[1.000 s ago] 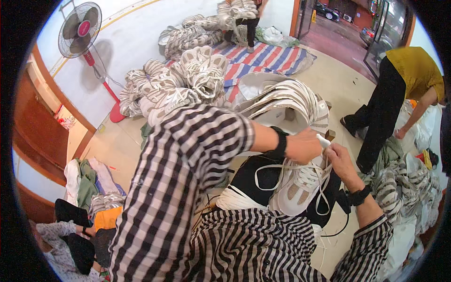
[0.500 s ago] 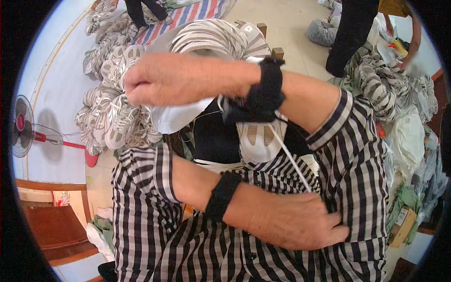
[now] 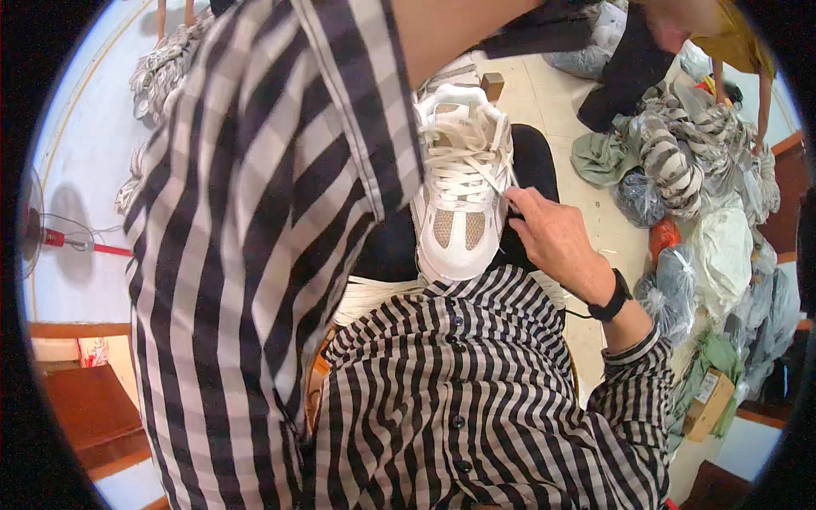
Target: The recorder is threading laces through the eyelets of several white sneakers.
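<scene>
A white and beige sneaker (image 3: 459, 242) rests in front of me on dark cloth, toe toward my body. White laces (image 3: 459, 183) criss-cross its tongue. At the shoe's right side, my right hand (image 3: 557, 242) has thumb and forefinger closed at a lace by the eyelets. My left arm is raised across the upper view, its checked sleeve hiding much of the left side. Toward the top right edge my left hand (image 3: 676, 25) is partly cut off and smeared, so its fingers and anything in them cannot be made out.
Bundled shoe parts (image 3: 680, 161) and plastic bags (image 3: 722, 255) lie on the right. A cardboard box (image 3: 716, 404) is lower right. Another person in a yellow top (image 3: 735, 38) stands at the far right. A red fan (image 3: 51, 236) is at the left wall.
My arms have uncrossed. The left hand has swung up to the top right, and the right hand has come back from the left to the shoe's right side, uncovering the shoe.
</scene>
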The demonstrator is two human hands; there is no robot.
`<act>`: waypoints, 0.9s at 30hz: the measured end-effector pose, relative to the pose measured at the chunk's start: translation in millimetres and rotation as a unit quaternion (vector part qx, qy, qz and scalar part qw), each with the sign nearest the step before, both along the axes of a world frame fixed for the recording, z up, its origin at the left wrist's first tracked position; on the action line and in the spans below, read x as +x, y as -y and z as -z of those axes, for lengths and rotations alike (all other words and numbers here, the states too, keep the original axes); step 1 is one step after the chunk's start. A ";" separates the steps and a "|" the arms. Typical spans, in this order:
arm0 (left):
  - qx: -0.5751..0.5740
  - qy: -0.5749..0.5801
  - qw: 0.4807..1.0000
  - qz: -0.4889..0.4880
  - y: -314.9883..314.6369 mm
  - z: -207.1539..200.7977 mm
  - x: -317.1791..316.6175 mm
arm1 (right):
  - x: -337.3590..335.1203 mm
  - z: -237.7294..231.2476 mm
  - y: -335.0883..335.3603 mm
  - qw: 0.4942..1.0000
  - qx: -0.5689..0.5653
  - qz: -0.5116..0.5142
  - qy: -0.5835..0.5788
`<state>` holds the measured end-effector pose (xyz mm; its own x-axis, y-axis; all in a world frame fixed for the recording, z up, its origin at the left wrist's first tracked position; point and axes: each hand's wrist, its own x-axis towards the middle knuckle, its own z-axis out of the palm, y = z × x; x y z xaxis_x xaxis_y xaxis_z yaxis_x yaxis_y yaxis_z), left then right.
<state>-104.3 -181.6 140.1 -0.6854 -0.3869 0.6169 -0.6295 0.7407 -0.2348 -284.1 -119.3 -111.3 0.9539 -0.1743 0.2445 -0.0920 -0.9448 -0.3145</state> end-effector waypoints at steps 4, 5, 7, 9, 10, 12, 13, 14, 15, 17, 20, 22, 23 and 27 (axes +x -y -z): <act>-0.003 -0.141 0.968 -0.209 -42.4 91.4 63.3 | 3.5 -6.0 11.8 0.998 0.038 0.037 0.019; 0.082 -0.137 0.945 -0.287 -67.1 112.0 81.1 | 5.2 -9.7 17.9 0.992 0.065 0.037 0.097; 0.189 -0.154 0.907 -0.344 -126.1 149.7 102.9 | 8.9 -16.0 29.2 0.982 0.107 0.055 0.146; 0.226 -0.190 0.896 -0.333 -162.1 171.5 102.9 | 13.7 -21.4 39.6 0.971 0.172 0.080 0.143; 0.240 -0.201 0.888 -0.337 -174.2 177.9 100.1 | 16.9 -23.7 44.2 0.958 0.234 0.073 0.146; 0.278 -0.209 0.870 -0.349 -184.4 183.3 95.0 | 23.4 -27.8 50.9 0.919 0.355 0.057 0.161; 0.285 -0.206 0.870 -0.346 -185.8 184.8 92.6 | 26.3 -28.6 51.1 0.922 0.342 0.066 0.168; 0.294 -0.203 0.865 -0.352 -184.5 186.1 92.2 | 28.3 -30.7 52.6 0.928 0.327 0.079 0.162; 0.280 -0.178 0.877 -0.347 -182.1 187.4 92.8 | 30.2 -33.2 54.4 0.934 0.311 0.081 0.156; 0.236 -0.146 0.913 -0.299 -178.1 190.4 97.3 | 31.9 -37.5 57.1 0.906 0.389 0.058 0.155; 0.275 -0.211 0.886 -0.306 -175.0 192.0 104.2 | 30.4 -41.0 62.7 0.797 0.581 0.016 0.164; 0.292 -0.243 0.866 -0.324 -176.1 189.9 106.2 | 27.6 -39.8 66.0 0.769 0.617 0.006 0.169; 0.283 -0.235 0.868 -0.334 -178.4 188.3 106.9 | 25.8 -38.6 67.0 0.796 0.586 0.022 0.151; 0.264 -0.184 0.866 -0.382 -196.5 182.0 116.1 | 18.0 -35.4 66.1 0.865 0.499 0.002 0.059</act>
<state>11.8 14.9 -41.9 0.1005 -0.9355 0.3388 -0.9439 0.0180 0.3297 -266.1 -185.4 -75.9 0.9315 -0.3577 0.0657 -0.0070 -0.1982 -0.9801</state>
